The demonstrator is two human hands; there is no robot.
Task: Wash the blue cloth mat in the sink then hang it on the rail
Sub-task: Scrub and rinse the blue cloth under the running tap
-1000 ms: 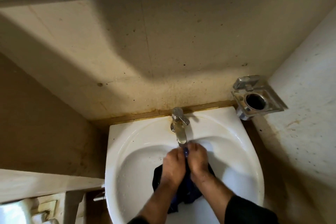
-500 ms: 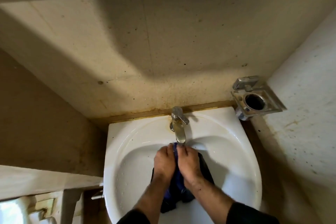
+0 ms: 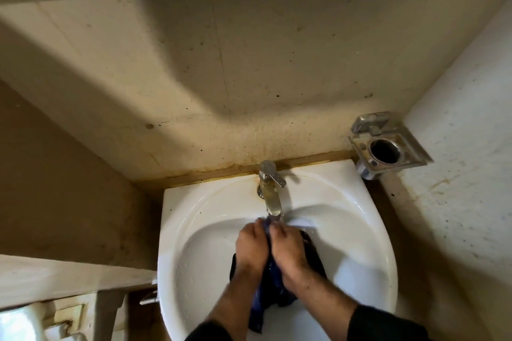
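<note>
both hands, left hand (image 3: pixel 253 246) and right hand (image 3: pixel 288 248), gripping blue cloth mat (image 3: pixel 270 288) under tap (image 3: pixel 271 196), white sink (image 3: pixel 199 230) boxed in by stained walls, bare basin left and right

- Blue cloth mat (image 3: pixel 273 289): dark blue, almost black at the edges, brighter blue in the wet folds.
- Sink (image 3: pixel 199 232): shiny white, with tiny dark specks and a brown-yellow stain near the tap.
- Tap (image 3: pixel 270 188): silver, gone dull and yellowish on the spout.
- Wall (image 3: pixel 221 69) behind: pale tan, dotted with small dark spots, brown and rusty along the bottom.
- Side wall (image 3: pixel 465 163): white with grey speckles and a faint orange streak.
- Metal holder (image 3: pixel 388 147): silver-grey with a black round hole.
- Sleeves (image 3: pixel 388 325): black.
</note>
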